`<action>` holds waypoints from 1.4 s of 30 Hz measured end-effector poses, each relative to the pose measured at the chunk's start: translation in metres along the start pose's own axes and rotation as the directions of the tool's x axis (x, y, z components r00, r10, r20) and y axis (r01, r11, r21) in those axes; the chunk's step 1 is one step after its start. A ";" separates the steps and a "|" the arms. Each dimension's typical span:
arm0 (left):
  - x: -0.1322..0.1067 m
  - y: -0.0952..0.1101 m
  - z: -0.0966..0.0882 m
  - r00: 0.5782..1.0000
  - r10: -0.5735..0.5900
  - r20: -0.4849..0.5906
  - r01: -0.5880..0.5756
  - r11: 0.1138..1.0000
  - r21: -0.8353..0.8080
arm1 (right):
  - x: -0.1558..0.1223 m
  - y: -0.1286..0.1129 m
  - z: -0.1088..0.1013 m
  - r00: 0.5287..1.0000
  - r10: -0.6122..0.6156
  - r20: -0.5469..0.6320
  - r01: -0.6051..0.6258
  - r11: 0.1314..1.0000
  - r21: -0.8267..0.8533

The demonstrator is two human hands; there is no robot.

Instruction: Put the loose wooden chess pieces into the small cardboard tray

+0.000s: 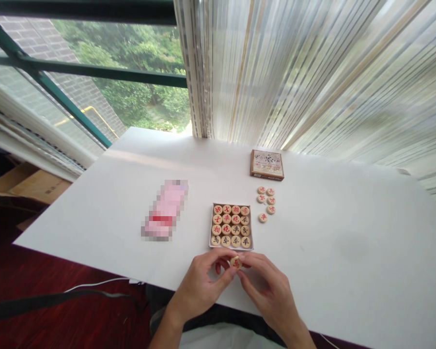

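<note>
Just nearside of the tray [211,229], left hand [206,280] and right hand [271,283] pinch a red-marked piece [236,263] (slackening could drop it).

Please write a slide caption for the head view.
Left hand and right hand hold a red-marked disc near an open box of discs.

Red 馬 on your held disc [236,263]. Tray discs [226,219] before you: red 帥, 士, 相, 車, 炮; black 馬, 卒. Your nearest loose disc [263,217]: red 車. Box [267,165]: 中 legible, remaining script unclear.
</note>
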State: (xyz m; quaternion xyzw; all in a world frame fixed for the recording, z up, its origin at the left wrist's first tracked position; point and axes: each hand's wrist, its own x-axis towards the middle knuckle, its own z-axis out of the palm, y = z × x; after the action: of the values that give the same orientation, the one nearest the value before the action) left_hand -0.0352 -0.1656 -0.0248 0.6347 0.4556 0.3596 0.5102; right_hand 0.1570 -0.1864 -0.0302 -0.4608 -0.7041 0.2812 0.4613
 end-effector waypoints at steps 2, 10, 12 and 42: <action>-0.001 -0.001 0.001 0.999 0.018 -0.044 -0.018 1.000 0.008 | 0.000 -0.001 0.000 1.000 0.014 -0.008 -0.014 1.000 -0.004; -0.003 -0.001 0.002 0.976 0.073 -0.204 -0.097 0.990 -0.107 | -0.003 0.000 0.000 0.998 0.056 0.024 -0.056 0.998 -0.001; -0.003 0.002 -0.003 0.972 0.092 -0.218 -0.112 0.990 -0.085 | -0.004 0.001 0.000 0.998 0.060 0.035 -0.059 0.998 -0.011; 0.015 0.004 -0.038 0.922 0.330 -0.201 -0.226 0.882 0.413 | -0.006 0.003 -0.001 0.998 0.060 0.018 -0.059 0.997 -0.053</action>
State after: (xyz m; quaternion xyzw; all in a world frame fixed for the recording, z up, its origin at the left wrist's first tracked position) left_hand -0.0645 -0.1394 -0.0129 0.7270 0.4841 0.4156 0.2538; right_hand 0.1602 -0.1902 -0.0346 -0.4910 -0.7016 0.2806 0.4335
